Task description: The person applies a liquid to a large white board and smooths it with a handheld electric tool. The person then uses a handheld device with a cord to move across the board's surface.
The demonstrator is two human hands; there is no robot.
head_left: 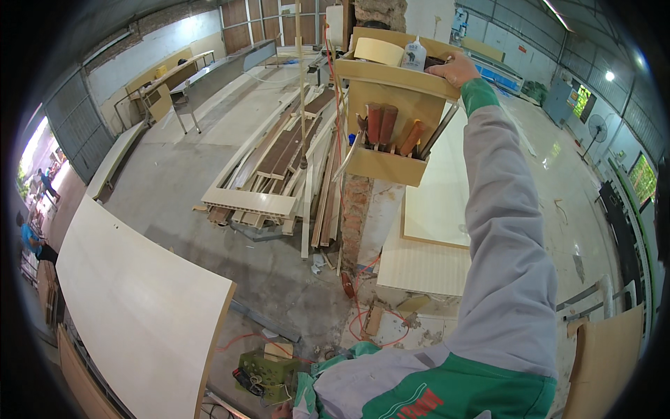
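Note:
My right arm stretches up and forward, and my right hand point(457, 70) is at the right end of a wooden tool rack point(387, 167). Its fingers curl into the rack's top compartment around something dark that I cannot make out. Beside them in that compartment stand a white glue bottle point(414, 54) and a wide roll of cream tape point(379, 51). Lower in the rack, several tools with red-brown handles point(381, 124) and one with an orange handle point(412, 137) stand upright. Only a bit of my left hand point(283, 410) shows at the lower edge, its fingers hidden.
A large white panel point(139, 293) fills the lower left. Near my left hand is a green box point(264, 377) with a dark power tool. Long boards point(293, 160) lie stacked on the floor ahead, beside pale panels point(436, 202). An orange cord point(359, 307) loops over the floor.

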